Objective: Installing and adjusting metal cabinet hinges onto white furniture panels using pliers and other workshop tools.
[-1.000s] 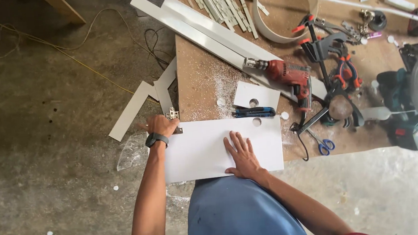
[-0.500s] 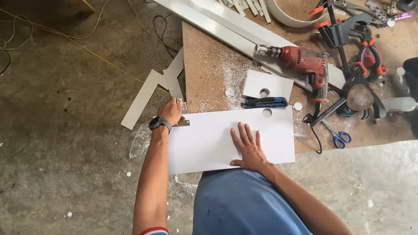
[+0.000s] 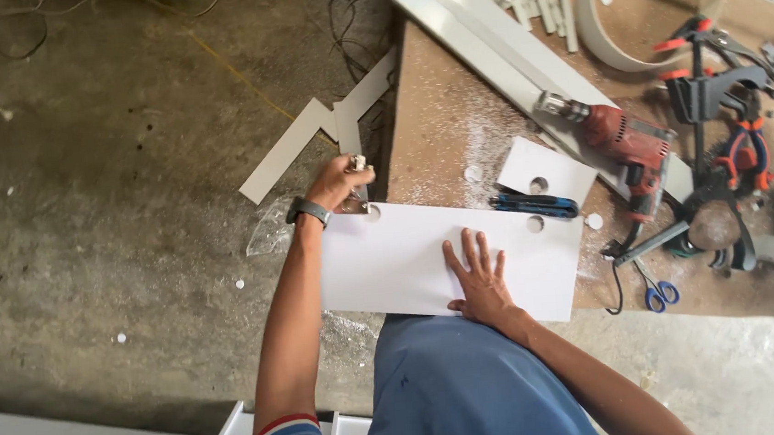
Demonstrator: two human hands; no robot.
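A white rectangular board (image 3: pixel 409 257) lies across the near edge of a dusty workbench (image 3: pixel 435 122), with a round hole near each far corner. My left hand (image 3: pixel 338 183) grips a small metal hinge piece at the board's far left corner, by the left hole. My right hand (image 3: pixel 476 270) lies flat, fingers spread, pressing on the middle of the board. A watch sits on my left wrist.
A smaller white panel (image 3: pixel 553 168) with a hole, a dark blue hand tool (image 3: pixel 533 204), a red power drill (image 3: pixel 625 139), clamps (image 3: pixel 708 82), blue scissors (image 3: pixel 658 293) and white strips (image 3: pixel 482 26) crowd the bench. White offcuts (image 3: pixel 307 141) lie on the concrete floor to the left.
The view has shifted slightly. My left hand stays at the board's left corner with the metal piece, and my right hand keeps pressing on the board.
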